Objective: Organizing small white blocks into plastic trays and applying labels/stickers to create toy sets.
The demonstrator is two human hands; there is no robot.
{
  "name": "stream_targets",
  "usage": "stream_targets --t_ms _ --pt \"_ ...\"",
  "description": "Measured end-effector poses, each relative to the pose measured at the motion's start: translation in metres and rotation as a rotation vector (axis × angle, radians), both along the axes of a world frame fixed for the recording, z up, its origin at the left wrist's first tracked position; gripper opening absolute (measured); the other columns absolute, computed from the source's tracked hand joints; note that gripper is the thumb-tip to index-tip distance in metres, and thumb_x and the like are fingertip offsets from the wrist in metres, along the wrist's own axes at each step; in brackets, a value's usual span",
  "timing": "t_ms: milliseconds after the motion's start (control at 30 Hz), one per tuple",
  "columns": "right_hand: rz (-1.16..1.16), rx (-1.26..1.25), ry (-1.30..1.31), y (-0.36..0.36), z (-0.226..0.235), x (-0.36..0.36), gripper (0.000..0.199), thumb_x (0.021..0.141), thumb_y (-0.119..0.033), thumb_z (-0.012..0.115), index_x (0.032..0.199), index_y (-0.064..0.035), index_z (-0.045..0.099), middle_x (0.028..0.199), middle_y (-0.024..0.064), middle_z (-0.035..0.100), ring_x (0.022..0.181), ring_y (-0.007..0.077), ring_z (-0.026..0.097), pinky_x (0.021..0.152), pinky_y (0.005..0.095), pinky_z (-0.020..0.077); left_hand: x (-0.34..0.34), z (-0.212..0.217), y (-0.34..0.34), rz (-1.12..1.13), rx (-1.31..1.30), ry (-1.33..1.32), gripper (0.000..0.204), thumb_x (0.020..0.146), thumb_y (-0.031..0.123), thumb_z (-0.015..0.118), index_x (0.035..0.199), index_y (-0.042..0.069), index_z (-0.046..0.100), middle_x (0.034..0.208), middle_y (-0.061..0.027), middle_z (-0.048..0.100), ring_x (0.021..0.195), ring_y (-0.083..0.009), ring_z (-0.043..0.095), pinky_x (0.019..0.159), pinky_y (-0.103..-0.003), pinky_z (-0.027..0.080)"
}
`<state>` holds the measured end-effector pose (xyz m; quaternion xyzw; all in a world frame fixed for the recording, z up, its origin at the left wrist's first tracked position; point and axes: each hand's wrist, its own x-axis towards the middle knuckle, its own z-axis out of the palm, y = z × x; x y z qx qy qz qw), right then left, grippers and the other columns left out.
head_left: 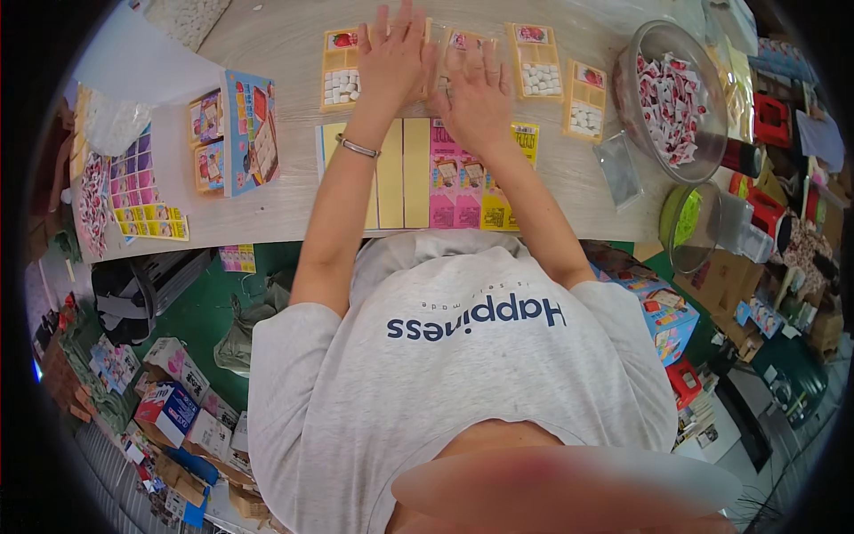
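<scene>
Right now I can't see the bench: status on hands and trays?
Left hand and right hand flat, open, pressing a yellow tray. Filled trays beside. Nothing blocking; candy bowl off right.

Packing workshop: candy trays (541, 60), sweets bowl (669, 98), floor cartons (178, 405).

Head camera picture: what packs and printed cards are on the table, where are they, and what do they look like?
Yellow trays: far table edge, rectangular, white pieces inside.
Pink and yellow cards: table front, flat sheets.
Blue card: left, upright rectangle, colourful.
Glass bowl: right, round, red-white wrappers inside.
Left hand and right hand: flat on the middle trays.
</scene>
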<state>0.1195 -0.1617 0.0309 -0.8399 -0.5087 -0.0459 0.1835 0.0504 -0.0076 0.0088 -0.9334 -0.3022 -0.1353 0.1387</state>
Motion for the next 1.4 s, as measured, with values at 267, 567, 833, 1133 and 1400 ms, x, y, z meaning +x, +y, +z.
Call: stream_targets --t_ms 267,567,833,1133,1400 --pt "-0.077 -0.133 0.035 -0.014 -0.020 -0.008 0.083 0.093 -0.050 0.055 0.150 0.0034 0.028 0.157 0.0280 0.024 0.144 0.0457 0.024 0.114 0.0605 0.0198 -0.004 -0.012 -0.007 -0.220 -0.365 -0.157 0.063 0.100 0.043 0.044 0.152 0.010 0.032 0.159 -0.0144 0.028 0.148 -0.0342 0.023 0.118 -0.058 0.017" --pt "0.102 0.071 0.292 -0.074 0.055 0.047 0.070 0.092 -0.026 0.065 0.148 0.0018 0.034 0.154 0.0234 0.034 0.142 0.0348 0.035 0.115 0.0410 0.0303 0.013 -0.003 -0.023 -0.064 -0.328 -0.041 0.068 0.096 0.049 0.048 0.151 0.011 0.037 0.158 -0.0148 0.030 0.147 -0.0346 0.025 0.117 -0.061 0.014" --pt "-0.488 -0.035 0.482 -0.272 0.034 0.100 0.030 0.083 -0.016 0.075 0.110 -0.0043 0.073 0.093 0.0103 0.073 0.080 0.0191 0.067 0.075 0.0303 0.0515 0.027 -0.010 -0.043 -0.339 -0.346 -0.051 0.070 0.095 0.057 0.048 0.152 0.018 0.036 0.161 -0.0088 0.029 0.147 -0.0327 0.026 0.116 -0.062 0.015" --pt "-0.569 -0.051 0.883 -0.297 0.012 0.130 0.022 0.085 -0.021 0.075 0.095 -0.0011 0.077 0.071 0.0018 0.067 0.061 0.0088 0.056 0.055 0.0251 0.0451 -0.068 0.000 0.030 0.016 -0.305 -0.021 0.055 0.103 0.043 0.037 0.153 0.020 0.034 0.161 -0.0125 0.027 0.146 -0.0378 0.027 0.113 -0.065 0.016" --pt "-0.615 -0.027 1.018 -0.288 0.016 0.130 0.026 0.085 -0.027 0.076 0.093 -0.0018 0.077 0.065 0.0004 0.064 0.057 0.0073 0.053 0.052 0.0261 0.0426 -0.090 -0.034 0.013 0.103 -0.355 -0.135 0.056 0.103 0.041 0.038 0.154 0.020 0.033 0.161 -0.0126 0.027 0.144 -0.0401 0.030 0.108 -0.069 0.025"
